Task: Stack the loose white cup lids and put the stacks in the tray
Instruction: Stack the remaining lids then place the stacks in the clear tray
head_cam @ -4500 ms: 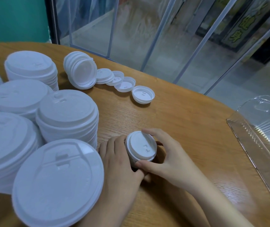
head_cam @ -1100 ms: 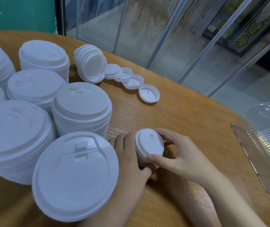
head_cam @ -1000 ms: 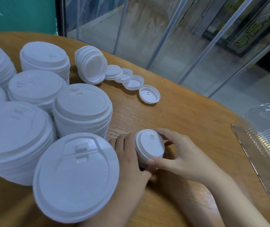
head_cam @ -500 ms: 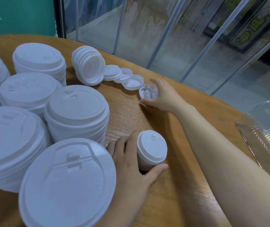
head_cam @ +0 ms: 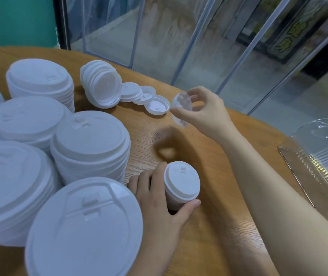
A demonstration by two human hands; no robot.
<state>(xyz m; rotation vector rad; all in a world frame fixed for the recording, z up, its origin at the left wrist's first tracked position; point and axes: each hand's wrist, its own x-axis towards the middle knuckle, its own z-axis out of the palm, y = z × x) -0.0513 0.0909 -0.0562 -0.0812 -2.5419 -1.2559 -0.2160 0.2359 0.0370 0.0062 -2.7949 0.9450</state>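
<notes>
Lids, head view: one small white lid [head_cam: 181, 108] is up off the desk [head_cam: 209, 226], pinched in the right hand [head_cam: 204, 111]. Thumb below, fingers [head_cam: 196, 92] curled over its top edge; lid is tilted on edge and motion-blurred. It sits just right of a row of small loose lids [head_cam: 158, 105] lying overlapped on the desk, running back toward a leaning small stack [head_cam: 101, 84].

Left hand [head_cam: 159, 198] wraps the short stack of small lids [head_cam: 181, 184] standing upright on the desk near centre, fingers on its left side, thumb curled round the front at its base. Held lid and this stack are well apart, with the hand's shadow on the wood between them.

Big-lid stacks [head_cam: 89, 144] fill the left side, packed close; the nearest one [head_cam: 83, 230] is just beside the left hand's wrist.

Clear plastic tray [head_cam: 322, 156] sits at the right edge of the desk, partly cut off by the frame; can't tell whether anything lies in it. Glass panels [head_cam: 179, 36] behind the desk, teal wall [head_cam: 16, 20] far left.
</notes>
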